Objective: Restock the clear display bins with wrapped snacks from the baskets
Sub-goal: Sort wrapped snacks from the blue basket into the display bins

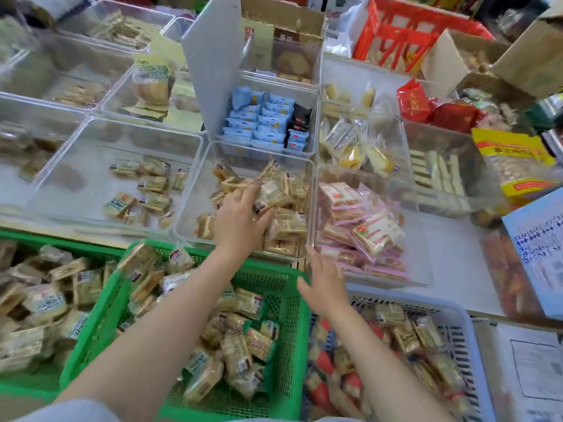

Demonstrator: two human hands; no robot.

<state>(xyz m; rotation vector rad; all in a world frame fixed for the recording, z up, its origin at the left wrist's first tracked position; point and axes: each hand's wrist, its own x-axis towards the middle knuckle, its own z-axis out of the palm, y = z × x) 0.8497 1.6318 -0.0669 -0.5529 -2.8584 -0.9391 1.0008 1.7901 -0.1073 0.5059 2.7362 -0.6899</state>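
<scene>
My left hand point(240, 220) reaches into a clear display bin point(195, 190) and is closed around a few beige wrapped snacks point(271, 193) on top of the pile there. My right hand point(323, 278) hovers with fingers spread and nothing in it, over the gap between that bin and the bin of pink wrapped snacks point(365, 226). Under my forearms stands a green basket point(283, 278) holding several beige wrapped snacks point(240, 351). A pale blue basket point(457, 318) at the right holds mixed red and beige packs.
A second green basket point(61, 248) of beige snacks sits at the left. A nearly bare clear bin point(91, 141) lies left of the one I reach into. Behind it is a bin of blue packs point(262, 123). Cardboard boxes, a red crate point(396, 28) and papers crowd the back and right.
</scene>
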